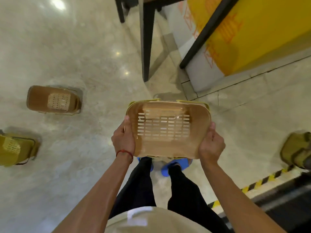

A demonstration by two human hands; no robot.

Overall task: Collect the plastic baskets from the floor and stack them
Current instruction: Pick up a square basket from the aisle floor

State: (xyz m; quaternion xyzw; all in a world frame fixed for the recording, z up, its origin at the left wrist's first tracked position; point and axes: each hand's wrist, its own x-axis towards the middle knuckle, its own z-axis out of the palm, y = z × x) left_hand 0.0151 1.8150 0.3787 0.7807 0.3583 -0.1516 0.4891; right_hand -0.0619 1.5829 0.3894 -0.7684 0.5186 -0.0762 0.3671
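Note:
I hold a tan plastic basket (168, 128) with a slotted bottom in front of me, above the floor. My left hand (123, 139) grips its left rim and my right hand (212, 145) grips its right rim. A second basket seems nested under it, its yellow rim showing at the far edge. A brown basket (53, 100) stands on the floor at the left. A yellow-olive basket (15, 148) sits at the far left edge. Another olive basket (297, 149) lies at the right edge, partly cut off.
Dark table legs (146, 39) rise ahead of me. A yellow and white panel (252, 36) stands at the upper right. A black and yellow hazard strip (262, 180) runs along the lower right. My feet in blue shoes (165, 170) are below the basket.

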